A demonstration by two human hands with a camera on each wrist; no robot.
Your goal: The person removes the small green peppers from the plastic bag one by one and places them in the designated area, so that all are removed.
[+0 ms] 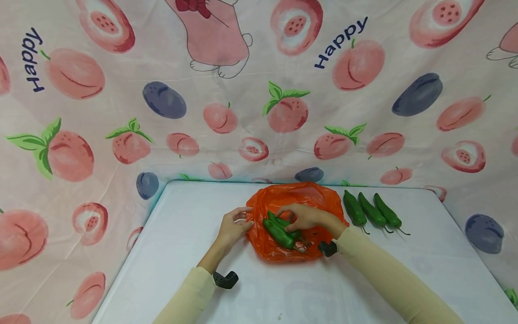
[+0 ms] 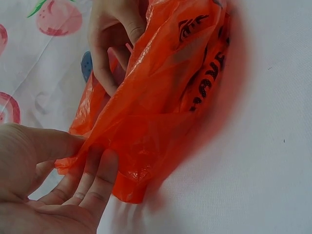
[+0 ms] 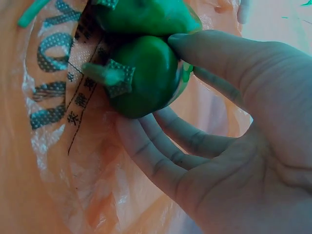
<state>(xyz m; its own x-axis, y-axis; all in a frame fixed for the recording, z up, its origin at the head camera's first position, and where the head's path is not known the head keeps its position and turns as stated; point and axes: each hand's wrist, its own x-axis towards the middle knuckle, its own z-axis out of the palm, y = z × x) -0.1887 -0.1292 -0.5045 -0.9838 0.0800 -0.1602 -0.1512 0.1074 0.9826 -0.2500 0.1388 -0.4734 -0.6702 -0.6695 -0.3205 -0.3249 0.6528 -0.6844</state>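
An orange-red plastic bag point(image 1: 301, 192) with black print lies opened out on the white table, with green peppers point(image 1: 278, 235) inside it. At its left edge, my left hand point(image 1: 233, 229) pinches the thin plastic between thumb and fingers; the left wrist view shows this fold of the bag point(image 2: 141, 112) up close. My right hand point(image 1: 306, 218) reaches into the bag from the right. In the right wrist view its thumb and fingers hold a green pepper point(image 3: 148, 78) from both sides, stem toward the camera. Another green pepper point(image 3: 146, 17) lies right against it.
Three long green peppers point(image 1: 371, 210) lie side by side on the white table point(image 1: 194, 211), right of the bag, stems pointing toward me. Behind the table hangs a peach-patterned cloth point(image 1: 243, 99). Black devices point(image 1: 225, 280) sit at both wrists.
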